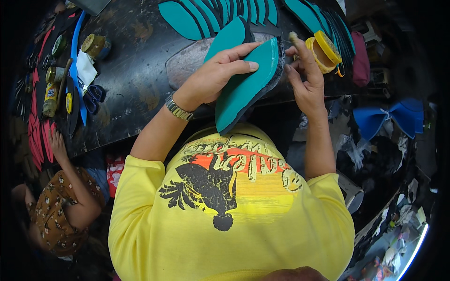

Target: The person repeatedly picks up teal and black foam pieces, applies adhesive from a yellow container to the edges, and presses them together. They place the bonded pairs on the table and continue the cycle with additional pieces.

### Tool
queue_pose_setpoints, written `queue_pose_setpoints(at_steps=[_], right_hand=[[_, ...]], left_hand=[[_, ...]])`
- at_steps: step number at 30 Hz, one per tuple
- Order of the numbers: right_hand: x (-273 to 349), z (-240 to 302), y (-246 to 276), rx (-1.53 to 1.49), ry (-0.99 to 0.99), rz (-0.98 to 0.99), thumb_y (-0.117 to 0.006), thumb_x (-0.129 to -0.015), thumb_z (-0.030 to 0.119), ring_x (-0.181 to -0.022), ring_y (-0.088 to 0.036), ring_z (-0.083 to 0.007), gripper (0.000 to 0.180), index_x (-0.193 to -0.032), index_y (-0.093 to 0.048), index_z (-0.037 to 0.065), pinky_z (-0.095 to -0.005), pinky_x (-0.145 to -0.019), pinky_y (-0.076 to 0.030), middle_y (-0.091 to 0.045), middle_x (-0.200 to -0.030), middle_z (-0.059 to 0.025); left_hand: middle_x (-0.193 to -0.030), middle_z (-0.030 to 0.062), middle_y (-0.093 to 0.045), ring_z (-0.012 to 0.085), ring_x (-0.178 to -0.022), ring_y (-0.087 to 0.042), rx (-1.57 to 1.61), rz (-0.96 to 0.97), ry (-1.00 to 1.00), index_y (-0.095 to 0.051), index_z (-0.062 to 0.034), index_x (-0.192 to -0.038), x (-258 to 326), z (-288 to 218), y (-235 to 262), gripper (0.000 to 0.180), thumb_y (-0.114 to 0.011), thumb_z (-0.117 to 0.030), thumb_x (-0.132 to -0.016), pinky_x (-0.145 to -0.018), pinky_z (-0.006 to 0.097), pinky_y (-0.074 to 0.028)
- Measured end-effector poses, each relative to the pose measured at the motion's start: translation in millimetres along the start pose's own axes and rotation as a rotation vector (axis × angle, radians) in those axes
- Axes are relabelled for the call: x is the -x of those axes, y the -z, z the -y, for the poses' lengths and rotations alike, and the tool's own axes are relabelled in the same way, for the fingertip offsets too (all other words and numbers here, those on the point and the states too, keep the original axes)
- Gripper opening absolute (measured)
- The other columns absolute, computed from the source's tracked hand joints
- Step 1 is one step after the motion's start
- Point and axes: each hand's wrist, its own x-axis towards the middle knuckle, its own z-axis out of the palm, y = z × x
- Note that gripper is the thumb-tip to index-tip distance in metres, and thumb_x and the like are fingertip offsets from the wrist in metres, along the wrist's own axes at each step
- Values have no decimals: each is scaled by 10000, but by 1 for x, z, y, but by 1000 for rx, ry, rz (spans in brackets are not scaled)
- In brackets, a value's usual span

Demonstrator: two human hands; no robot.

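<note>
My left hand (218,72) grips a teal leaf-shaped panel (248,84) with a dark backing, thumb on its face and fingers behind. A whitish smear runs along the panel's curved right edge. Beside that edge is my right hand (307,77), fingers apart, with the index finger raised and its tip coated in something tan. Whether another fingertip touches the edge, I cannot tell. Just right of this hand stands a yellow jar (322,54) of tan paste, its mouth open. Behind the held panel, another teal panel (227,40) lies over a grey slab (185,63).
Rows of teal panels (187,21) lie at the far side of the dark table (126,70). Jars (96,46), a blue strip (75,65) and red pieces (37,136) sit at left, near a co-worker's hand (57,145). Blue pieces (389,119) are at right.
</note>
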Motion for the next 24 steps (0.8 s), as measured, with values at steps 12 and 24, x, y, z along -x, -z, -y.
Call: queue_pose_setpoints(at_steps=[12,24], right_hand=[[16,21,-13,289,56,281,-572,-759,-116,-766,-644,-311,767,-1436,-510,239,-379,-695,-534,-602,-963,-118],[15,3,-7,-38,78,227,-583,-826,-135,-1070,-622,-209,716,-1477,-449,130,-295,-871,-501,-599,-1287,-108]], left_hand=[[-1140,51,-671,86,-945,-658,120,-19,-8,-408,-3,-1472,-5,8,7,547,-568,-132,-965,-832,217,-539],[-1180,55,-661,83,-985,-649,107,29,-26,-376,-27,-1502,-3,3,2,581,-562,-137,-962,-856,224,-541]])
